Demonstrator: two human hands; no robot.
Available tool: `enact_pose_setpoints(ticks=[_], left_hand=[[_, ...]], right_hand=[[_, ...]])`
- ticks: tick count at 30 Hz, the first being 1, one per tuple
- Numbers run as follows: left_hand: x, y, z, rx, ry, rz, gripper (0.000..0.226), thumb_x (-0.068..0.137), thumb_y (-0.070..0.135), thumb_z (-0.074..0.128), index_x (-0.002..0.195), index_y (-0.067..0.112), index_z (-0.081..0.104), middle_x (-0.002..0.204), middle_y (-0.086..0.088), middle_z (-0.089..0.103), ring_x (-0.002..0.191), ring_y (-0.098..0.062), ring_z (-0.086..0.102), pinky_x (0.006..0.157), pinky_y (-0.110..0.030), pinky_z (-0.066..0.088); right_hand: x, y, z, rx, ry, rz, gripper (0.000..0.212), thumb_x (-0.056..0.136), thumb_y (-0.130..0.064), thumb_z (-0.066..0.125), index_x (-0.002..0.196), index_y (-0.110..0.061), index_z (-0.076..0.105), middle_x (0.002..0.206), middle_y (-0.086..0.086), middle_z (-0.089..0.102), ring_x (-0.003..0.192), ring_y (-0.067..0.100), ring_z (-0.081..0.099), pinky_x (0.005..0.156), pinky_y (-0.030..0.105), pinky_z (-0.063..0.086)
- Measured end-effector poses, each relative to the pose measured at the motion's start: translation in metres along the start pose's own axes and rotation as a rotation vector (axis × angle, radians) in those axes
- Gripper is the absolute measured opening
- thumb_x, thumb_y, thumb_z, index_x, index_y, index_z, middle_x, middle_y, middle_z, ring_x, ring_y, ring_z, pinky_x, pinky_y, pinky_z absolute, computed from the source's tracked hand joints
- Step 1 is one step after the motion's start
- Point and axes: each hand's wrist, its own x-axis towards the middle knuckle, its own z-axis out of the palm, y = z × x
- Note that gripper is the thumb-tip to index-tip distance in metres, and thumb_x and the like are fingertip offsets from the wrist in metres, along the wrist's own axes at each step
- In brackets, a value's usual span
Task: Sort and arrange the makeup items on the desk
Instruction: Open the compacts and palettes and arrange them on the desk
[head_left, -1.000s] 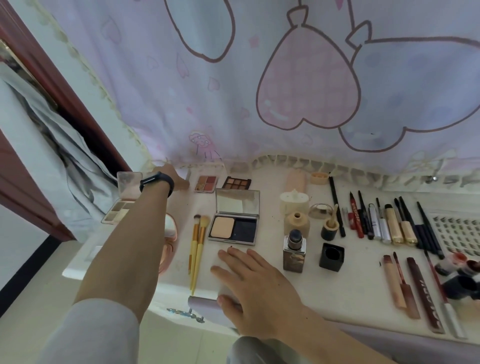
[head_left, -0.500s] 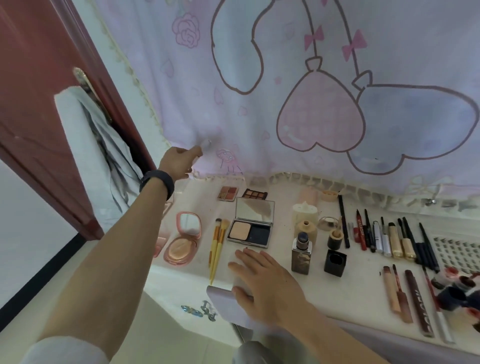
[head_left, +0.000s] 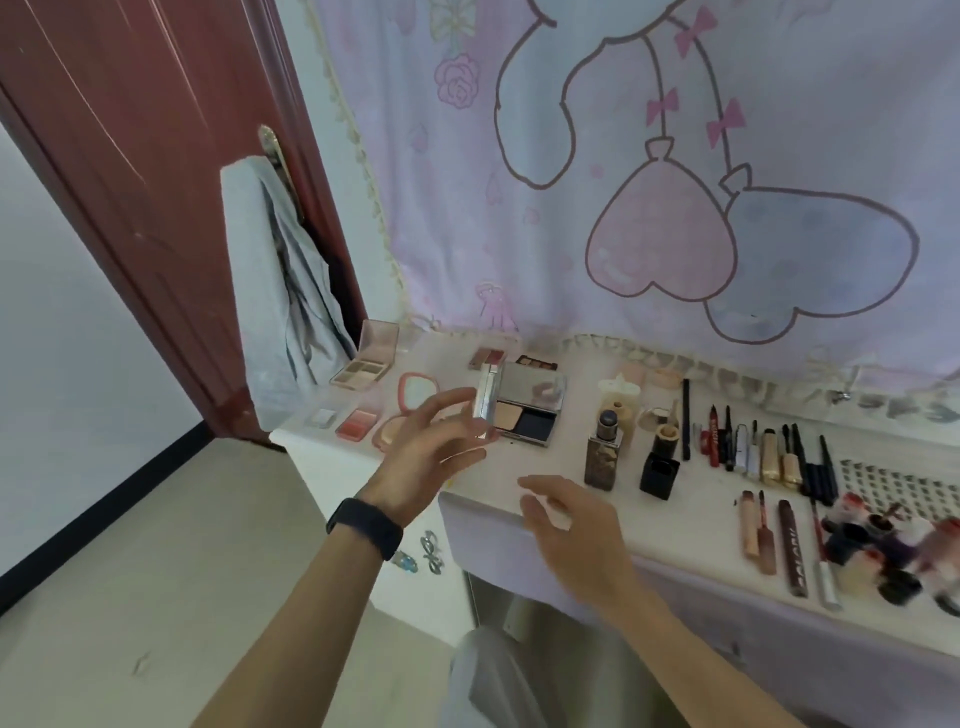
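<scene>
Head view: the left hand (head_left: 431, 447), with a black wristband (head_left: 366, 527) on its wrist, is raised over the left part of the desk (head_left: 701, 525). At its fingertips a slim silvery case (head_left: 487, 401) stands upright. The thumb reaches its upper part from the left and the other fingers (head_left: 460, 457) fan out loosely below, so the hold is a light pinch at the tips, though blur softens the contact. The case sits in front of the open powder compact (head_left: 530, 410), overlapping its left edge in the picture.

The right hand (head_left: 571, 530) hovers near the desk's front edge. Its fingers (head_left: 535, 486) are loosely curved and apart and hold nothing.

Left of the case lie a round pink mirror compact (head_left: 415, 392), a blush pan (head_left: 358, 421), a small clear case (head_left: 322, 417) and an open eyeshadow palette (head_left: 363, 364). To the right stand a foundation bottle (head_left: 602, 460) and a black square cap (head_left: 660, 470). Beyond them is a row of pencils and tubes (head_left: 753, 449).

A grey garment (head_left: 280, 291) hangs on the red-brown door (head_left: 130, 156), and a pink cartoon curtain (head_left: 623, 156) hangs behind the desk.
</scene>
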Motion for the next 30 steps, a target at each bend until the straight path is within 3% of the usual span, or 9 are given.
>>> enact_pose_setpoints(ticks=[2, 4, 7, 11, 14, 19, 25, 30], left_hand=[[-0.019, -0.017, 0.008, 0.012, -0.009, -0.024, 0.068, 0.063, 0.022, 0.083, 0.127, 0.019, 0.060, 0.118, -0.020, 0.069, 0.111, -0.032, 0.068, 0.097, -0.040, 0.051], [-0.032, -0.034, 0.018, 0.030, -0.022, -0.053, 0.068, 0.060, 0.023, 0.085, 0.125, 0.022, 0.063, 0.121, -0.019, 0.067, 0.111, -0.033, 0.067, 0.099, -0.042, 0.052], [-0.046, -0.059, 0.035, 0.111, -0.069, -0.079, 0.067, 0.061, 0.026, 0.086, 0.124, 0.028, 0.064, 0.127, -0.012, 0.064, 0.113, -0.030, 0.066, 0.100, -0.043, 0.053], [-0.056, -0.090, 0.064, 0.213, -0.160, -0.042, 0.071, 0.060, 0.022, 0.087, 0.126, 0.029, 0.062, 0.117, -0.001, 0.070, 0.112, -0.022, 0.066, 0.098, -0.038, 0.052], [-0.061, -0.105, 0.085, 0.314, -0.276, -0.013, 0.074, 0.062, 0.018, 0.087, 0.128, 0.033, 0.057, 0.116, 0.006, 0.068, 0.108, -0.015, 0.068, 0.090, -0.030, 0.055], [-0.067, -0.113, 0.102, 0.423, -0.358, 0.045, 0.078, 0.065, 0.013, 0.086, 0.129, 0.043, 0.053, 0.121, 0.015, 0.064, 0.116, -0.013, 0.063, 0.097, -0.032, 0.053], [-0.062, -0.093, 0.113, 0.382, -0.361, -0.111, 0.079, 0.062, 0.044, 0.081, 0.135, 0.035, 0.053, 0.125, 0.006, 0.067, 0.112, -0.014, 0.067, 0.094, -0.033, 0.055], [-0.062, -0.093, 0.126, 0.599, -0.347, -0.131, 0.073, 0.069, 0.056, 0.080, 0.134, 0.032, 0.056, 0.121, 0.012, 0.068, 0.112, -0.007, 0.064, 0.099, -0.038, 0.053]], right_hand=[[-0.021, -0.005, -0.017, 0.201, 0.075, 0.086, 0.017, 0.099, -0.030, 0.063, 0.106, -0.045, 0.068, 0.107, -0.030, 0.070, 0.105, -0.006, 0.064, 0.093, 0.016, 0.051], [-0.037, -0.007, -0.036, 0.374, 0.106, 0.131, 0.013, 0.097, -0.033, 0.064, 0.107, -0.035, 0.071, 0.108, -0.019, 0.073, 0.105, 0.005, 0.068, 0.092, 0.027, 0.055], [-0.056, -0.005, -0.063, 0.529, 0.077, 0.153, 0.028, 0.091, -0.043, 0.064, 0.115, -0.029, 0.071, 0.115, -0.008, 0.073, 0.110, 0.017, 0.069, 0.092, 0.032, 0.057], [-0.076, 0.007, -0.088, 0.599, -0.096, 0.244, 0.061, 0.076, -0.057, 0.078, 0.133, -0.045, 0.058, 0.130, -0.015, 0.067, 0.116, 0.012, 0.067, 0.090, 0.034, 0.059], [-0.092, 0.019, -0.099, 0.543, -0.185, 0.279, 0.087, 0.065, -0.059, 0.088, 0.141, -0.050, 0.047, 0.133, -0.015, 0.064, 0.117, 0.012, 0.066, 0.088, 0.036, 0.058], [-0.107, 0.029, -0.116, 0.539, -0.110, 0.218, 0.082, 0.060, -0.044, 0.097, 0.131, -0.045, 0.057, 0.129, -0.010, 0.067, 0.112, 0.017, 0.069, 0.087, 0.029, 0.058], [-0.113, 0.031, -0.125, 0.340, -0.032, 0.057, 0.081, 0.065, -0.035, 0.095, 0.132, -0.043, 0.051, 0.127, -0.014, 0.066, 0.107, 0.014, 0.071, 0.088, 0.024, 0.057], [-0.117, 0.035, -0.118, 0.099, -0.048, -0.039, 0.082, 0.074, -0.032, 0.090, 0.141, -0.040, 0.045, 0.123, -0.016, 0.066, 0.109, 0.007, 0.068, 0.092, 0.026, 0.057]])
